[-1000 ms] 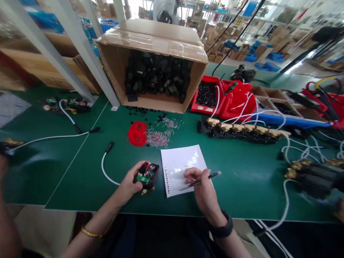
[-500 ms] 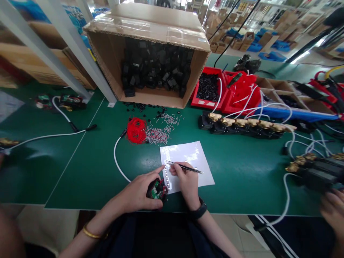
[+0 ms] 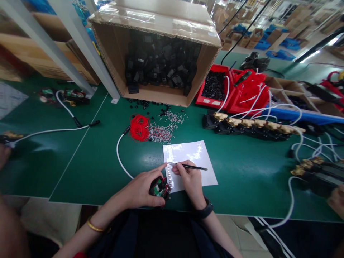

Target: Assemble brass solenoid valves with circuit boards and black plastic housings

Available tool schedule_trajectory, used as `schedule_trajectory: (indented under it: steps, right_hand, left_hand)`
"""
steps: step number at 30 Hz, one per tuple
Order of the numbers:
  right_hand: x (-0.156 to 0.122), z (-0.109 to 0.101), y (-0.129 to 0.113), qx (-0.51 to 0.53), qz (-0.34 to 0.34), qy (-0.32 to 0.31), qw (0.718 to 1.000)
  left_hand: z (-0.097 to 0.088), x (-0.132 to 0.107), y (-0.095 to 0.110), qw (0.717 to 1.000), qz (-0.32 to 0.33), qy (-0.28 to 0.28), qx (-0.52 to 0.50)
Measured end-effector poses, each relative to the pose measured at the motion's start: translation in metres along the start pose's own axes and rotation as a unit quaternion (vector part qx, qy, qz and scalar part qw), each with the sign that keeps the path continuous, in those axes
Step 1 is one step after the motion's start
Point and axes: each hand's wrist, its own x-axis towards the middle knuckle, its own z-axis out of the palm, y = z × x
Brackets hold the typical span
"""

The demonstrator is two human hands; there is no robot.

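My left hand [image 3: 141, 190] is wrapped round a small black unit with a green circuit board and red wires [image 3: 159, 187], held at the near edge of the green table [image 3: 88, 168]. Its forefinger points to the left edge of a white sheet [image 3: 192, 157]. A white cable [image 3: 121, 157] runs from the unit towards the back. My right hand [image 3: 188, 179] pinches thin black tweezers [image 3: 189, 166], their tip at a column of small silvery dots [image 3: 169, 175] along the sheet's left edge.
An open cardboard box [image 3: 158, 25] of black parts lies on its side at the back. A red wire coil [image 3: 139, 127] and scattered small pins [image 3: 163, 130] lie before it. Red bins [image 3: 215, 86], brass-tipped black units [image 3: 252, 127] and white cables fill the right. Other people's hands show at both edges.
My left hand drew the unit nearer the table edge beside the sheet. My right hand turned the tweezers and brought their tip to the dots at the sheet's left edge.
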Motion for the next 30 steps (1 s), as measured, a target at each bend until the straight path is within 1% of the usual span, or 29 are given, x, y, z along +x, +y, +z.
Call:
schedule_trajectory:
  steps: [5,10,12,14,17,19,21,23,26,28,30]
  right_hand:
    - [0.0,-0.002,0.0,-0.015,-0.005,-0.015,1.0]
    - [-0.002,0.0,0.001,-0.016,-0.012,-0.01,1.0]
    - [-0.003,0.001,0.001,-0.005,-0.013,-0.006,1.0]
    - [-0.004,0.002,0.001,0.012,-0.011,0.001,1.0]
    - [-0.005,0.001,0.002,0.05,-0.007,0.013,0.999]
    - [-0.006,-0.002,0.001,0.11,0.007,0.019,0.994]
    - [-0.007,-0.004,-0.005,0.191,0.036,0.03,0.981]
    - [-0.009,-0.005,-0.016,0.265,0.072,0.026,0.961]
    - [-0.013,0.0,-0.035,0.338,0.107,-0.027,0.935]
    - [-0.016,0.007,-0.045,0.362,0.101,-0.054,0.925]
    - [-0.019,0.014,-0.048,0.368,0.083,-0.055,0.924]
  left_hand:
    - [0.001,-0.001,-0.003,1.0,0.012,0.01,-0.019]
    - [0.0,-0.001,-0.007,0.998,0.02,0.008,-0.05]
    - [0.0,-0.004,-0.011,0.996,0.033,0.021,-0.079]
    - [0.001,-0.007,-0.015,0.991,0.046,0.059,-0.114]
    - [0.005,-0.011,-0.019,0.973,0.06,0.168,-0.145]
    - [0.008,-0.011,-0.019,0.957,0.063,0.247,-0.141]
    - [0.012,-0.006,-0.019,0.942,0.069,0.302,-0.13]
    - [0.016,0.0,-0.019,0.932,0.079,0.331,-0.124]
    - [0.024,0.011,-0.021,0.923,0.09,0.351,-0.128]
    - [0.029,0.015,-0.024,0.914,0.102,0.368,-0.136]
    - [0.033,0.017,-0.026,0.907,0.114,0.382,-0.135]
